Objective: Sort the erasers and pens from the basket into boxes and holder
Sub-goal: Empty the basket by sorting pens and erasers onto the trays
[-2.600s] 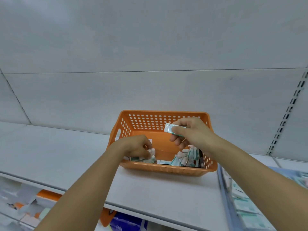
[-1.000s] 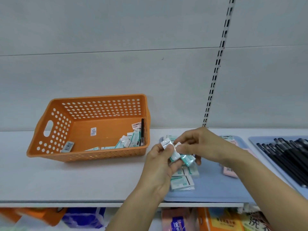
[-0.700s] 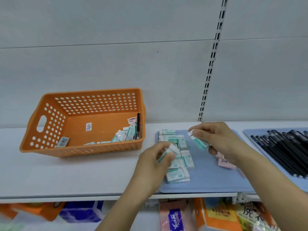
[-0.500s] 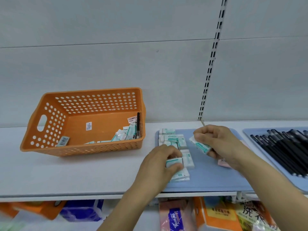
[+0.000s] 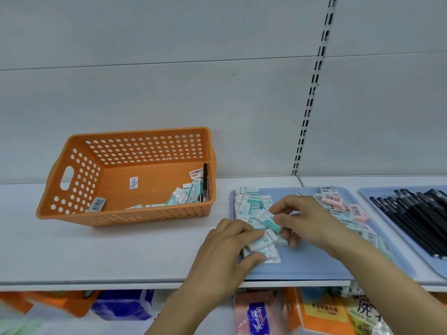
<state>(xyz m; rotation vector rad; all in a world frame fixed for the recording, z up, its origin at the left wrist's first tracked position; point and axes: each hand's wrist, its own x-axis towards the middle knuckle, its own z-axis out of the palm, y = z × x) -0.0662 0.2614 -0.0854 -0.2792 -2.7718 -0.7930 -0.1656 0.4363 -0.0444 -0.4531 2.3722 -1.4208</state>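
An orange perforated basket [image 5: 79, 180] stands on the white shelf at the left, with several white-and-teal erasers [image 5: 186, 197] and a black pen [image 5: 205, 182] in its right corner. A flat blue box [image 5: 312, 259] to its right holds rows of teal erasers [image 5: 251, 205] and some pink ones [image 5: 335, 200]. My left hand [image 5: 232, 245] lies on the near stack and pinches an eraser [image 5: 260, 244] there. My right hand [image 5: 304, 218] pinches another teal eraser [image 5: 268, 220] just above the stack.
A second blue tray [image 5: 435, 264] at the far right holds several black pens [image 5: 416, 218]. A slotted upright [image 5: 309, 105] runs up the back wall. Packaged goods [image 5: 314, 313] fill the shelf below the front edge.
Both hands carried erasers from the basket over to the blue box. The left hand lowered its eraser onto the near stack; the right hand moved left and down toward it.
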